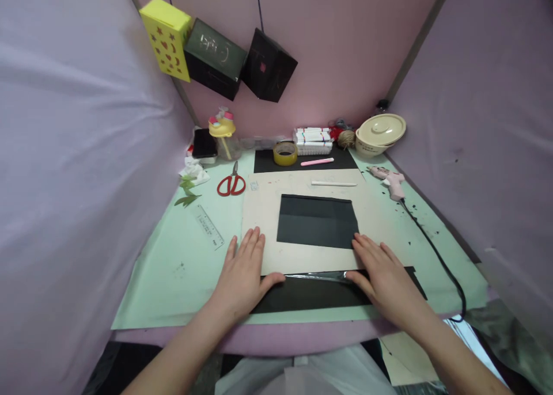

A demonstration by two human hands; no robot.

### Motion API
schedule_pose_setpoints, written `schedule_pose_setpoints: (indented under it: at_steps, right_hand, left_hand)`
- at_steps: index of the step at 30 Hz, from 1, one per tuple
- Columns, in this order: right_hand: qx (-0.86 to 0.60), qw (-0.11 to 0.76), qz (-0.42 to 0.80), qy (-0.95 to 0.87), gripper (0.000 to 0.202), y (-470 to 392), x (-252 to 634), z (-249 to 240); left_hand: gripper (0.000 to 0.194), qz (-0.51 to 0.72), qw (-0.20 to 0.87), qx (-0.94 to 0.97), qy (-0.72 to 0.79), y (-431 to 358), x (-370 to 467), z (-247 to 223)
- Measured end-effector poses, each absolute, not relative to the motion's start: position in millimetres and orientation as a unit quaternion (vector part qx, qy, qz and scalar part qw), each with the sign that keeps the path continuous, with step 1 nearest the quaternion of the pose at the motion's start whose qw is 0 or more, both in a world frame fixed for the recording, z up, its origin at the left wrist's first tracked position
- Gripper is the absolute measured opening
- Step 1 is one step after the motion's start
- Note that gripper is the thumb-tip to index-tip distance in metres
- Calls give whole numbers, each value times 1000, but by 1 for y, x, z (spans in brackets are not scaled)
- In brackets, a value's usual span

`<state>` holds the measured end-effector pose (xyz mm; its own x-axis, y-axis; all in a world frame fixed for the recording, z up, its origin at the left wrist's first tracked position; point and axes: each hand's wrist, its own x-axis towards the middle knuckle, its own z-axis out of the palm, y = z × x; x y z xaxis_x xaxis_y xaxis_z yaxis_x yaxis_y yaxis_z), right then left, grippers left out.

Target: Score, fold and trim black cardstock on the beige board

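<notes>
My left hand (243, 268) lies flat with its fingers out, palm down, at the front left edge of a white board (311, 259). Opposite it, my right hand (378, 268) rests flat at the board's right side, its fingertips touching the corner of a dark folded sheet (318, 221). Both thumbs point inward along the board's near edge, where a shiny clear strip (315, 276) runs between them. Below that edge shows a black sheet (313, 294), partly under the board. A white pen (334, 183) lies near the board's far edge.
Red-handled scissors (231, 184) and a clear ruler (210, 228) lie to the left. A tape roll (285, 153), a pink marker (317, 162) and a marker set (313, 141) are at the back. A glue gun (391, 182) with its cord and a lidded bowl (380, 135) are right. Boxes (216, 58) hang above.
</notes>
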<state>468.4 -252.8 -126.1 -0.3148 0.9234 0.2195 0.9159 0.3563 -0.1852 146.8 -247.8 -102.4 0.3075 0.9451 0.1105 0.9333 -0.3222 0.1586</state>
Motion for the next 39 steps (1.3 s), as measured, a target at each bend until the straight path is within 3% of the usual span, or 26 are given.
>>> schedule_pose_setpoints:
  at_steps: [4,8,15,19,25,29,33,36,39]
  right_hand:
    - [-618,239,48,-748,55,-229,475,-120]
    - [-657,293,18,-694,51,-200,481,-129]
    - [-656,449,118,-595,40,-192,471,-135]
    - [-644,480,127,-582,44,-196,456,-125]
    - [-603,585,171,-515,23,-203,455,-124]
    - [-597,588,193,-510,25,-203,458,-120]
    - [-568,606,257,-494,26,-196,454,-105]
    - [-548,602,316,-487,30,-194,456,-95]
    - [-510,534,378,-559,51,-194,468,-92]
  left_hand:
    - [61,178,98,741,640,-221,161,-87]
    - [59,218,182,698,657,-190,181,-81]
    - [56,328,232,701,590,-183,193,-99]
    - [57,395,273,683,551,-187,192,-101]
    - [54,546,431,539,474,-184,186,-95]
    - [48,504,536,549,397,-182,177,-86]
    - [41,406,451,662,440,-183,172,-83]
    - [21,400,365,695,473,-183,172,-88]
    - [12,421,349,692,471,-182,172,-90]
